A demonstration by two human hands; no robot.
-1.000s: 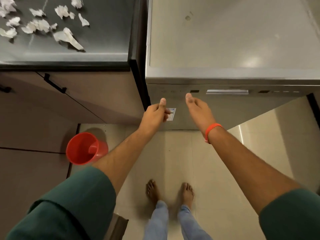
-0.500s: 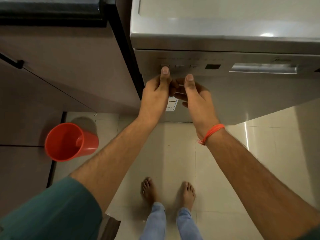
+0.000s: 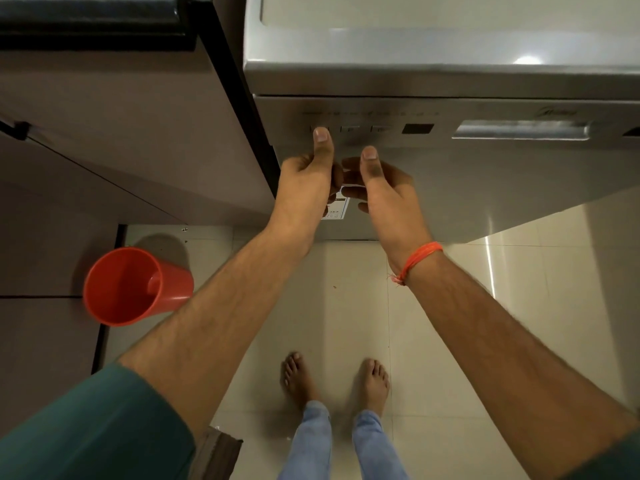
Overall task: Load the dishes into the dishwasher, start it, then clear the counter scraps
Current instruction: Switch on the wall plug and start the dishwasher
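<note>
silver dishwasher (image 3: 450, 188), orange cup (image 3: 135, 285), orange wristband (image 3: 417, 259)

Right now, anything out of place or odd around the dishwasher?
One thing: an orange cup sits on the floor by the cabinet, left of the dishwasher. No spill visible.

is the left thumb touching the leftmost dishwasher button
Touching: in the head view the left hand has its thumb tip over the leftmost button, no gap showing.
</note>
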